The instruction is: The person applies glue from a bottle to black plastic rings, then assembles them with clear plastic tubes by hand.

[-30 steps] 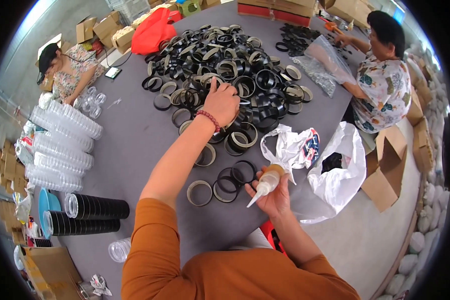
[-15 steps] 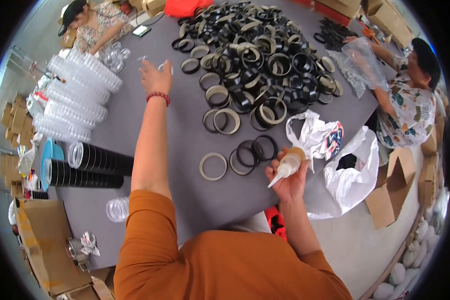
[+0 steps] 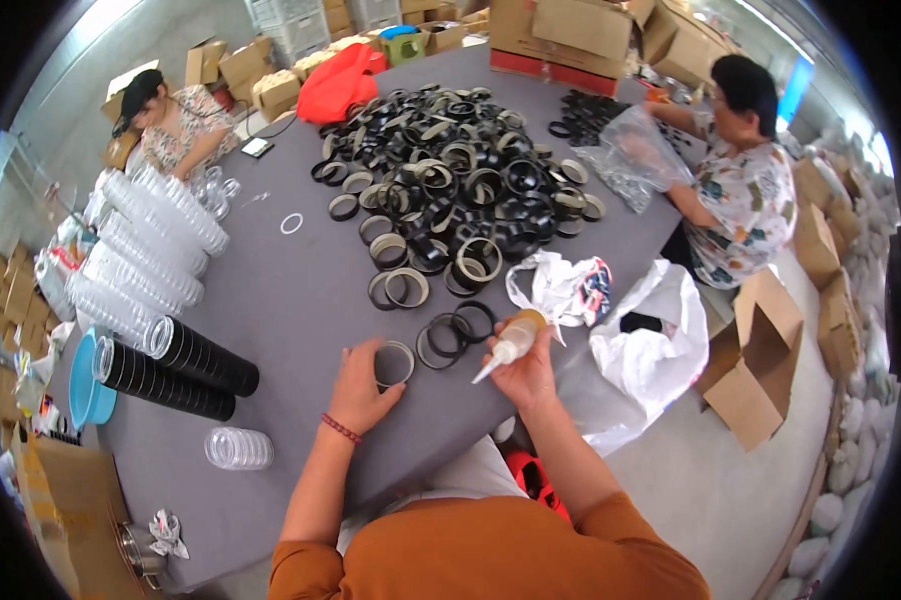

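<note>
My left hand [image 3: 362, 385] rests on the grey table [image 3: 290, 300], its fingers curled around a black ring with a pale lining [image 3: 396, 364]. In my right hand [image 3: 523, 370] I grip a small squeeze bottle [image 3: 508, 345], amber at the top with a white nozzle that points down and to the left. Just beyond it lie a few thin black rings [image 3: 457, 334] flat on the table. Farther back spreads a big heap of black rings [image 3: 455, 185].
Stacks of clear lids [image 3: 145, 250] and two black tubes [image 3: 175, 365] lie at the left. White plastic bags [image 3: 630, 350] sit to the right. One person [image 3: 175, 120] sits far left, another [image 3: 740, 180] handles a clear bag at right. Cardboard boxes ring the table.
My left arm has drawn back from the far side of the table to the near edge and closed around a ring. My right hand still holds the bottle.
</note>
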Demonstrator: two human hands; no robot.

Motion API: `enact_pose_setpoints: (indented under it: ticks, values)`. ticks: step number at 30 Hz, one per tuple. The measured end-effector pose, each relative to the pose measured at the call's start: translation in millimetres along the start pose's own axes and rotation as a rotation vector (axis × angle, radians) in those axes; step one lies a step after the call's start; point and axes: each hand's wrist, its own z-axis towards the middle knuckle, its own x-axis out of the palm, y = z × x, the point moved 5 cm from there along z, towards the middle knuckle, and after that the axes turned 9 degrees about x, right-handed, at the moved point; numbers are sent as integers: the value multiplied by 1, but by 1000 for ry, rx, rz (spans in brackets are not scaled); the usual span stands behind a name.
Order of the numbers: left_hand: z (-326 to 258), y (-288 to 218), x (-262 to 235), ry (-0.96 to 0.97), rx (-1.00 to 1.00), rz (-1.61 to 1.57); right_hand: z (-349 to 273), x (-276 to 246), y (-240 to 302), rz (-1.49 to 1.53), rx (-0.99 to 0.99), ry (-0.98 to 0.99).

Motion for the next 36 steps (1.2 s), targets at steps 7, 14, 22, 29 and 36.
enact_pose_setpoints:
  ticks: [7, 14, 22, 29, 36]
  values:
    - [2, -40, -27, 558, 85, 614, 3, 11, 4, -38, -66, 17]
    - [6, -33, -8, 617, 48, 403, -9, 14, 8, -60, -89, 36]
    - [-16, -23, -19, 521, 138, 190, -38, 28, -21, -73, -96, -96]
    - [-40, -50, -30, 125, -317, -1390, -63, 87, -39, -302, -270, -34]
    - [-75, -74, -38, 75, -263, -2055, -93, 164, -63, -796, -553, 160]
